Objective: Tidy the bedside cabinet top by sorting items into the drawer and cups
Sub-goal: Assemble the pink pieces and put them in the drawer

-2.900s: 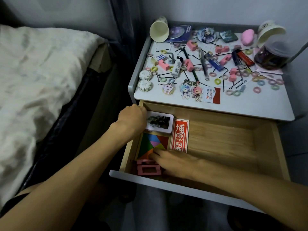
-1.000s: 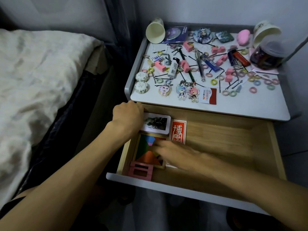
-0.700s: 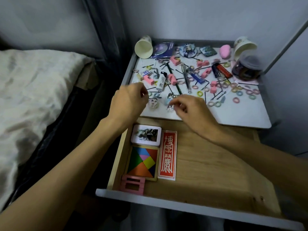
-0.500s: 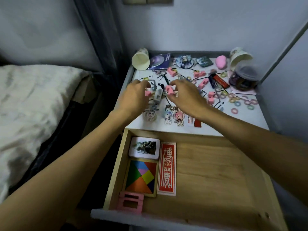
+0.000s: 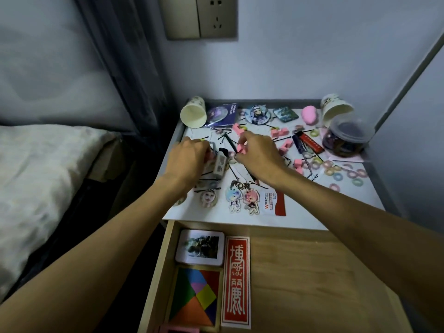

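Both hands have come up out of the drawer [image 5: 312,272] and are now among the clutter on the counter [image 5: 300,212]. My right hand [image 5: 258,156] pinches a pink block [image 5: 241,149] between thumb and fingertips. My left hand [image 5: 188,161] curls down over a second pink block [image 5: 210,157] beside a white lighter [image 5: 219,165]; whether it grips, I cannot tell. From my right hand the drawer lies straight back toward me and lower. The pink frame [image 5: 179,329] sits at its near-left corner, nearer my left arm.

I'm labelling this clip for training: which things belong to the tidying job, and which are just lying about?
Job: left hand, right hand pinching a pink block, open drawer, paper cup, hair rings, keychains.
Lying about: bed, wall socket, curtain.
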